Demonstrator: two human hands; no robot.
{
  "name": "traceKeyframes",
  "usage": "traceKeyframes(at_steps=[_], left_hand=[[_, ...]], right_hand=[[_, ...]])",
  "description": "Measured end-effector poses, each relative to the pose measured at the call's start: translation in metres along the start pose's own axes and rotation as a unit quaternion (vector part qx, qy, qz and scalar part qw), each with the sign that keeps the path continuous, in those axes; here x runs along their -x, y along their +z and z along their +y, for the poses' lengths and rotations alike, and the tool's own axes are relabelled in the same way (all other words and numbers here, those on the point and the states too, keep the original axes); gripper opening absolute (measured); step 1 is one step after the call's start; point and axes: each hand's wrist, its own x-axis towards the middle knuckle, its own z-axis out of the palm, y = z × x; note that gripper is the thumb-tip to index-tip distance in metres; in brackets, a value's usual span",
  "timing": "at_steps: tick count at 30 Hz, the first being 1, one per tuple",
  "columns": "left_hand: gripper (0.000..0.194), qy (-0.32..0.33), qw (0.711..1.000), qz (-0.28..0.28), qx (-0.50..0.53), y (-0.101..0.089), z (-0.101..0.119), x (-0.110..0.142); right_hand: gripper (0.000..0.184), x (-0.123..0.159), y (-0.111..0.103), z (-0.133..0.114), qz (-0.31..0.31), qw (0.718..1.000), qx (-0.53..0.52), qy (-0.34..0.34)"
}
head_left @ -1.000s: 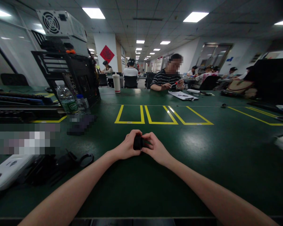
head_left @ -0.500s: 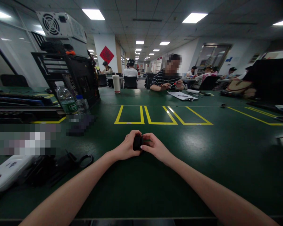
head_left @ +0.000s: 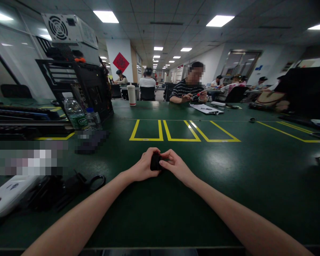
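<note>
A small black box-shaped object is held between my hands, low over the green table. My left hand wraps round it from the left, fingers over its far side and thumb along its near side. From the right, my right hand grips its right edge, with the thumb in front and the fingers curled behind. Its exact kind is too dark to make out, and the fingers cover its far side.
Yellow tape frames mark the table ahead. On the left are a water bottle, a white device, black cables and an open computer case. Opposite sits a person near a clipboard.
My right thumb and fingers have drawn closer together at the object's right edge. My left hand and the object have stayed in place.
</note>
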Motion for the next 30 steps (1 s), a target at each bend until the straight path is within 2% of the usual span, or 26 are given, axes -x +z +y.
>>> traceKeyframes(at_steps=[3,12,17,23,28,30], left_hand=[[0.057,0.003,1.000,-0.010,0.000,-0.0004,-0.0006,-0.0001],[0.059,0.018,1.000,-0.003,-0.007,0.0010,-0.0035,0.0002],[0.057,0.024,1.000,0.003,-0.015,0.0020,-0.0029,0.0004],[0.059,0.024,1.000,0.004,-0.016,0.0013,-0.0022,-0.0003],[0.057,0.023,0.999,-0.024,-0.008,-0.0034,0.0039,0.0003],[0.057,0.024,1.000,-0.018,-0.005,-0.0033,0.0046,0.0003]], right_hand=[[0.026,-0.0022,-0.0008,0.0019,0.005,1.000,0.014,0.004],[0.034,-0.0007,-0.0012,0.0014,-0.043,0.998,-0.030,-0.018],[0.022,-0.0004,0.0005,0.0004,-0.024,0.999,-0.021,-0.023],[0.037,-0.0003,0.0042,0.0047,-0.003,0.999,0.015,-0.050],[0.036,0.0005,0.0052,0.0086,0.005,0.995,0.060,-0.082],[0.036,0.0012,0.0060,0.0096,0.017,0.993,0.071,-0.088]])
